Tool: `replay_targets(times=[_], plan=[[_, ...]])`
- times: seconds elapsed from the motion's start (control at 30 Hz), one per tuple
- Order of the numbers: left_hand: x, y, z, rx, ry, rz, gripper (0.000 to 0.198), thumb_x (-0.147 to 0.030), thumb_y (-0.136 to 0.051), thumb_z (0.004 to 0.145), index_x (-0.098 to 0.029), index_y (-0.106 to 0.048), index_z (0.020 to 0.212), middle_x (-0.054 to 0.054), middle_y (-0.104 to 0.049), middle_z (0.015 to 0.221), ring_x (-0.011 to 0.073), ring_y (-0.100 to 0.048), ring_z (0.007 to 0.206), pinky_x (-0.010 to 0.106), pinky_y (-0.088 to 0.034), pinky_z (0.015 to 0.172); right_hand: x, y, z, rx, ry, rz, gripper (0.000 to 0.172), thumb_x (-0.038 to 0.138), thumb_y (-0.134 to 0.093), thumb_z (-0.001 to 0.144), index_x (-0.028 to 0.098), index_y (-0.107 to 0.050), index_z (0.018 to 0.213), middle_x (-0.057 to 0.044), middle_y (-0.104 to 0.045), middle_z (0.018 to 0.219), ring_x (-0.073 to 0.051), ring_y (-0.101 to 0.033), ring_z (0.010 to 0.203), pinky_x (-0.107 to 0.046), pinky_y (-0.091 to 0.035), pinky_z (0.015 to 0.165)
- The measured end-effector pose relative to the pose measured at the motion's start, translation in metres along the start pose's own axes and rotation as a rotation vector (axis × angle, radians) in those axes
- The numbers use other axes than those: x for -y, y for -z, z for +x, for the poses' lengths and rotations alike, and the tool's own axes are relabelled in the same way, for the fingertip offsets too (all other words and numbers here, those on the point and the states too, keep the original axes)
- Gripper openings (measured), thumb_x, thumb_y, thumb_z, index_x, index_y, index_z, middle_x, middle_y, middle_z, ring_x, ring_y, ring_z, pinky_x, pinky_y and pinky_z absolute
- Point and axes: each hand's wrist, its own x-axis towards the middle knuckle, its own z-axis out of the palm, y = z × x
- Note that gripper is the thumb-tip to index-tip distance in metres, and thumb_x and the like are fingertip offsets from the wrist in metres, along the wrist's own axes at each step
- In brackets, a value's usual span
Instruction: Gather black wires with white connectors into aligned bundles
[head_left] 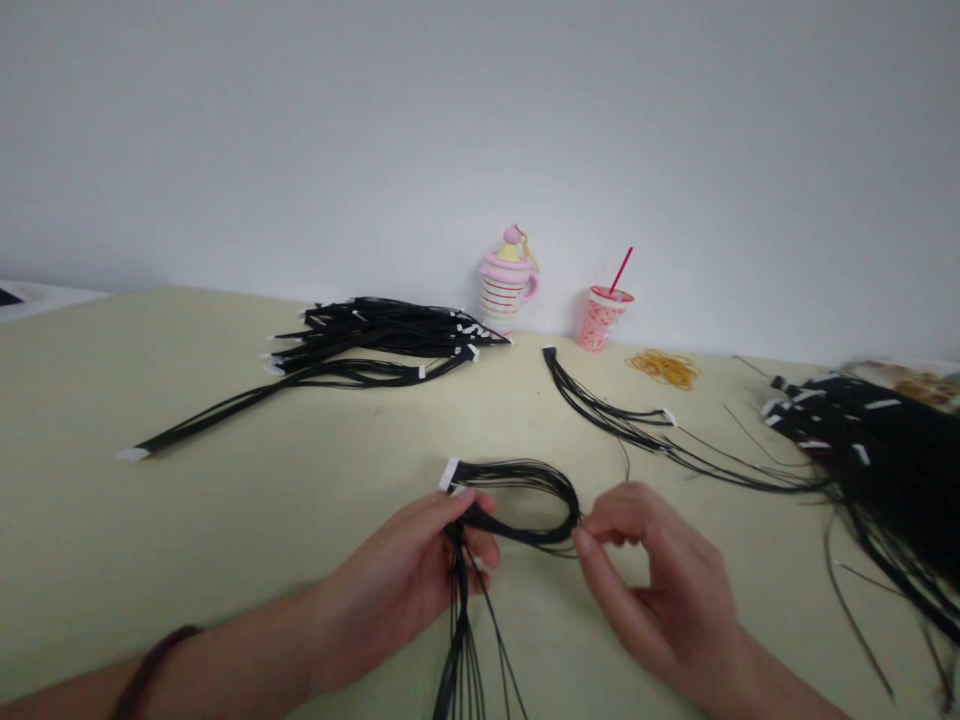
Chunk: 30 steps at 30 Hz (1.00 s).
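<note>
A black wire harness (551,477) with white connectors is bent into a loop above the table. My left hand (420,575) grips it near a white connector (450,473), thumb on top, and loose wire ends hang down below that hand. At the loop's right bend, the thumb and forefinger of my right hand (660,580) are pinched together on the wires. How many strands sit between those fingertips is too small to make out.
At the back left lies a pile of black harnesses (375,330), with one harness (247,400) in front. Another harness (600,410) trails toward a large heap (900,450) at right. A striped toy cup (501,290), a pink cup (600,320) and rubber bands (665,368) stand or lie by the wall.
</note>
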Motion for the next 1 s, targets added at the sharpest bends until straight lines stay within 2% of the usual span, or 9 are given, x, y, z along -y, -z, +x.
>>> replay_targets(times=[0.07,0.17,0.23,0.37,0.53,0.63,0.7,0.83,1.0], plan=[[0.002,0.001,0.000,0.006,-0.037,0.005,0.018,-0.030,-0.049,0.085,-0.016,-0.055,0.094,0.004,-0.064,0.072,0.0126,-0.056,0.068,0.027,-0.040,0.068,0.009,-0.001,-0.001,0.205,-0.016,0.052,0.009,0.011,-0.051,0.078,0.018,-0.048,0.076,0.002,-0.051,0.061,-0.009,-0.046,0.054,-0.021,-0.037,0.054],[0.003,-0.002,-0.002,0.034,-0.080,0.015,0.019,-0.031,-0.047,0.087,-0.016,-0.053,0.095,0.007,-0.067,0.078,0.0153,-0.059,0.072,0.031,-0.041,0.071,0.021,-0.011,-0.002,0.520,-0.167,0.201,0.016,0.015,-0.045,0.082,0.018,-0.045,0.067,0.003,-0.045,0.057,-0.007,-0.041,0.050,-0.020,-0.032,0.048],[0.004,-0.003,-0.002,0.043,-0.082,0.017,0.019,-0.031,-0.046,0.087,-0.015,-0.053,0.095,0.009,-0.068,0.080,0.0160,-0.060,0.072,0.031,-0.042,0.071,0.024,-0.020,-0.002,0.602,-0.258,0.335,0.021,0.018,-0.045,0.083,0.017,-0.041,0.062,0.004,-0.039,0.055,-0.006,-0.037,0.049,-0.019,-0.028,0.045],[0.004,-0.002,0.000,0.051,-0.054,0.004,0.019,-0.030,-0.046,0.087,-0.014,-0.053,0.095,0.010,-0.069,0.081,0.0167,-0.061,0.071,0.030,-0.041,0.067,0.023,-0.028,-0.003,0.581,-0.375,0.453,0.022,0.019,-0.041,0.084,0.018,-0.036,0.063,0.005,-0.035,0.055,-0.006,-0.030,0.048,-0.020,-0.023,0.043],[0.003,0.000,0.002,0.063,-0.049,-0.005,0.020,-0.031,-0.046,0.087,-0.014,-0.053,0.095,0.009,-0.068,0.080,0.0156,-0.060,0.070,0.028,-0.040,0.063,0.021,-0.016,0.003,0.561,-0.239,0.394,0.017,0.015,-0.039,0.085,0.019,-0.040,0.068,0.002,-0.042,0.063,-0.009,-0.039,0.056,-0.021,-0.031,0.053],[0.002,-0.001,0.001,0.068,-0.052,-0.015,0.020,-0.032,-0.046,0.087,-0.014,-0.054,0.094,0.008,-0.067,0.080,0.0151,-0.059,0.070,0.027,-0.040,0.063,0.021,-0.012,0.005,0.578,-0.221,0.381,0.015,0.015,-0.040,0.085,0.019,-0.045,0.071,0.002,-0.043,0.064,-0.011,-0.042,0.058,-0.022,-0.033,0.055],[0.002,-0.003,0.000,0.062,-0.047,-0.018,0.021,-0.033,-0.047,0.086,-0.014,-0.054,0.094,0.008,-0.067,0.079,0.0157,-0.060,0.069,0.028,-0.041,0.063,0.021,-0.013,0.003,0.563,-0.311,0.471,0.014,0.017,-0.040,0.086,0.019,-0.048,0.075,0.000,-0.048,0.068,-0.011,-0.043,0.060,-0.021,-0.035,0.056],[0.001,-0.005,-0.001,0.062,-0.009,-0.012,0.024,-0.037,-0.047,0.085,-0.015,-0.053,0.095,0.009,-0.068,0.080,0.0179,-0.061,0.062,0.034,-0.042,0.063,0.021,-0.018,-0.003,0.581,-0.593,0.872,0.017,0.026,-0.043,0.088,0.016,-0.052,0.078,-0.003,-0.057,0.078,-0.009,-0.048,0.067,-0.020,-0.039,0.062],[0.002,-0.003,0.000,0.001,-0.029,0.004,0.021,-0.032,-0.048,0.086,-0.014,-0.054,0.095,0.010,-0.069,0.080,0.0174,-0.061,0.072,0.031,-0.043,0.068,0.013,-0.013,0.000,0.645,-0.743,1.074,0.017,0.029,-0.057,0.079,0.012,-0.057,0.073,0.001,-0.053,0.057,-0.006,-0.049,0.052,-0.019,-0.039,0.054]])
